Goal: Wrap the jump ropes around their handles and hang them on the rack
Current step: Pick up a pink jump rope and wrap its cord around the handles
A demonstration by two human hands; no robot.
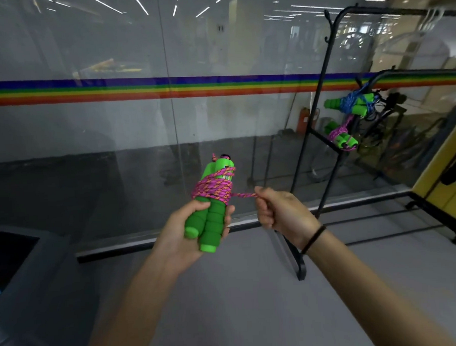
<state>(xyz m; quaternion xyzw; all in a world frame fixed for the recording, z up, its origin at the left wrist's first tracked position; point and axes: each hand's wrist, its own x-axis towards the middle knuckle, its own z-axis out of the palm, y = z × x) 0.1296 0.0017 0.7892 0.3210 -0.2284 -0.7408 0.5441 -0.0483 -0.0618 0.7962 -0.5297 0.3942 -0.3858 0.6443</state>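
My left hand grips two green foam jump-rope handles held side by side, tops pointing up and away. A pink and orange rope is wound many times around their upper half. My right hand pinches the rope's free end, drawn taut to the right of the bundle. On the black rack at the right hang two wrapped ropes: one with blue cord above, one with pink cord below.
A glass wall with a rainbow stripe runs straight ahead. A dark bin stands at the lower left. The rack's base bars lie on the grey floor near my right arm. A yellow panel is at the far right.
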